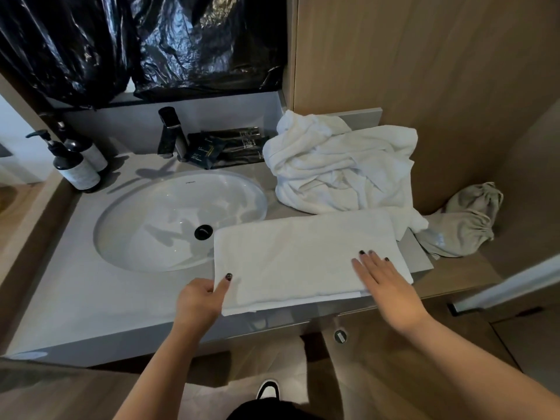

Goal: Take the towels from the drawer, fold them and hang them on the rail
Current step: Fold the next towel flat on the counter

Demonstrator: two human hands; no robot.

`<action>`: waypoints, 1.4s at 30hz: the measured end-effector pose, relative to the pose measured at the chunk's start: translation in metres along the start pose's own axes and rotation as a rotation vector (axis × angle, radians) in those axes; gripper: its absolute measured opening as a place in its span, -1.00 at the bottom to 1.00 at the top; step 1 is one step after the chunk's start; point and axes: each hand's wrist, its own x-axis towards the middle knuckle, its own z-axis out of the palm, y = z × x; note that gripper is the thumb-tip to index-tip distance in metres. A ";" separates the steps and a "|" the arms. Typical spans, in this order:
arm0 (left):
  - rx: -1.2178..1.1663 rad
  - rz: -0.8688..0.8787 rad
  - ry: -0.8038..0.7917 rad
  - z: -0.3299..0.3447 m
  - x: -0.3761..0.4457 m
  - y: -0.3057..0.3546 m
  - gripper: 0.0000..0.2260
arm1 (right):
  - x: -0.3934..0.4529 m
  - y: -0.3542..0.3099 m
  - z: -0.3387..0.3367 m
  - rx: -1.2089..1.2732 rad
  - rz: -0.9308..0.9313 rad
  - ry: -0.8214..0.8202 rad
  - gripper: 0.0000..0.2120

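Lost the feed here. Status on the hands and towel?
Left hand pinches folded towel corner. Right hand flat on top. Crumpled towels piled behind, unfolded.

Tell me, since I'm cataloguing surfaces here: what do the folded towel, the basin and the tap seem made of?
Folded towel: white terry cotton, by its soft matte nap. Basin: glazed white ceramic, probably; it is glossy, with sharp reflections. Tap: metal in a dark, semi-gloss finish, judging by its highlights, though coated plastic can't be ruled out.
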 end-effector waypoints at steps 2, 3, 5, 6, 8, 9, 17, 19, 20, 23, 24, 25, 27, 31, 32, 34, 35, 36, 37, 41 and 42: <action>0.015 -0.045 0.004 0.000 -0.001 0.003 -0.52 | -0.007 0.006 0.001 0.002 -0.014 0.044 -0.11; 0.008 -0.063 0.008 0.000 -0.001 0.003 -0.54 | -0.009 0.008 0.003 0.017 -0.020 0.049 -0.12; -0.031 -0.097 0.004 0.000 -0.003 0.001 -0.56 | -0.012 0.013 0.003 0.057 -0.018 0.028 -0.14; -0.059 -0.115 -0.005 0.000 -0.004 0.000 -0.58 | -0.012 0.014 0.002 0.073 -0.012 0.000 -0.15; -0.137 -0.148 -0.012 0.001 -0.007 -0.002 -0.63 | -0.011 0.017 0.000 0.065 -0.013 -0.039 -0.16; -0.171 -0.156 -0.012 0.000 -0.007 -0.002 -0.65 | -0.011 0.018 0.000 0.078 -0.010 -0.044 -0.16; 0.157 -0.035 0.120 0.009 0.002 0.028 -0.56 | -0.017 0.020 -0.012 0.068 -0.168 0.014 -0.40; 0.286 0.121 0.165 0.016 0.009 0.044 -0.42 | -0.004 0.014 -0.016 0.174 -0.218 0.112 -0.48; 0.333 0.219 0.136 0.021 0.014 0.053 -0.42 | 0.006 0.008 -0.020 0.233 -0.224 0.148 -0.49; 0.491 0.475 -0.038 0.041 0.034 0.072 -0.44 | 0.049 -0.023 -0.031 0.347 -0.190 0.156 -0.45; 0.551 0.521 -0.090 0.047 0.040 0.074 -0.44 | 0.065 -0.034 -0.033 0.367 -0.175 0.133 -0.44; 0.627 0.560 -0.128 0.052 0.047 0.072 -0.43 | 0.080 -0.044 -0.033 0.375 -0.167 0.106 -0.44; 0.755 0.622 -0.151 0.058 0.055 0.062 -0.41 | 0.104 -0.059 -0.027 0.328 -0.157 0.052 -0.45; 0.698 0.623 -0.158 0.059 0.064 0.040 -0.35 | 0.112 -0.052 0.003 0.149 -0.063 -0.075 -0.43; 0.673 0.621 -0.160 0.058 0.066 0.038 -0.35 | 0.109 -0.045 0.009 0.147 -0.019 -0.080 -0.39; 0.653 0.593 -0.158 0.056 0.071 0.037 -0.33 | 0.106 -0.029 0.016 0.146 0.059 -0.085 -0.31; 0.658 0.577 -0.165 0.054 0.073 0.037 -0.31 | 0.104 -0.020 0.017 0.146 0.098 -0.090 -0.29; 0.662 0.563 -0.173 0.052 0.075 0.037 -0.30 | 0.103 -0.011 0.015 0.143 0.133 -0.098 -0.28; 0.662 0.551 -0.181 0.050 0.078 0.037 -0.28 | 0.102 -0.003 0.013 0.137 0.156 -0.109 -0.27; 0.633 0.508 -0.260 0.040 0.095 0.038 -0.24 | 0.104 0.020 0.001 0.158 0.147 -0.169 -0.34; 0.615 0.504 -0.285 0.037 0.101 0.041 -0.22 | 0.106 0.024 -0.004 0.162 0.122 -0.187 -0.38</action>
